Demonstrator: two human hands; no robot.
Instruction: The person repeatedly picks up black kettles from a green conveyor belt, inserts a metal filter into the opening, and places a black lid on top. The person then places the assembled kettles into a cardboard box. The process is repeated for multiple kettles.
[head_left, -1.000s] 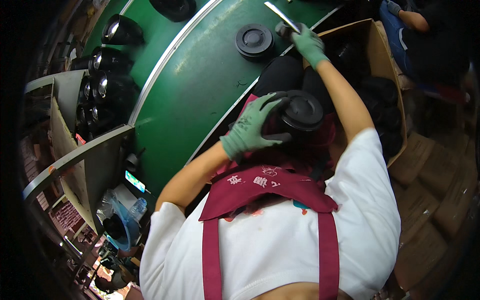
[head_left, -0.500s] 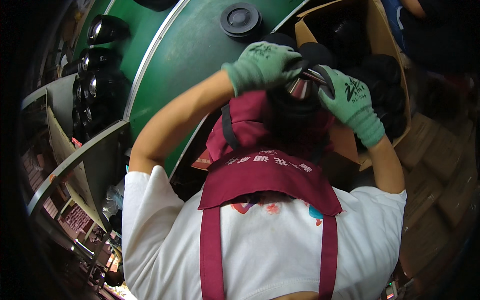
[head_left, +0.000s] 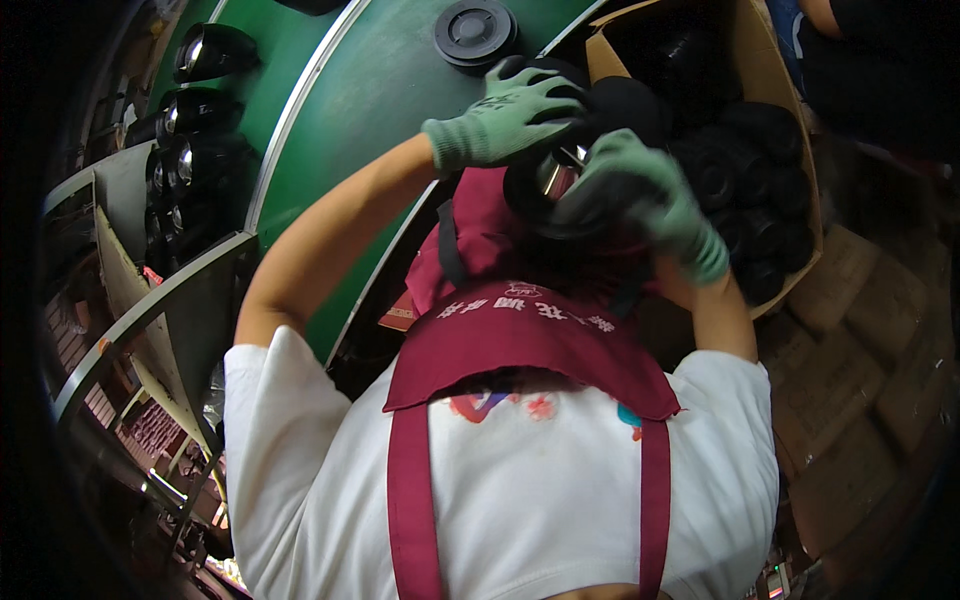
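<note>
My left hand (head_left: 510, 122), in a green glove with dark fingertips, lies over the upper side of dark round pieces, its fingers stretched out and apart. Below it, above my lap, a black cup-shaped shell (head_left: 530, 195) tilts, with shiny metal (head_left: 557, 178) showing inside. My right hand (head_left: 645, 190), gloved the same way, is at the right side of this shell. Motion smears its fingers, and I cannot tell whether they grip the rim. Behind the hands is another rounded black piece (head_left: 625, 105).
Grey discs (head_left: 475, 32) are stacked on the green table (head_left: 385, 85). Several black shells with shiny insides (head_left: 210, 52) line the far left. At right, an open cardboard box (head_left: 812, 190) holds many black round pieces (head_left: 755, 180). Brown cartons (head_left: 850, 360) cover the lower right.
My right hand has swung left and down over the shell and is now blurred. My left hand has shifted slightly left, its fingers more spread. The shiny metal has moved left.
</note>
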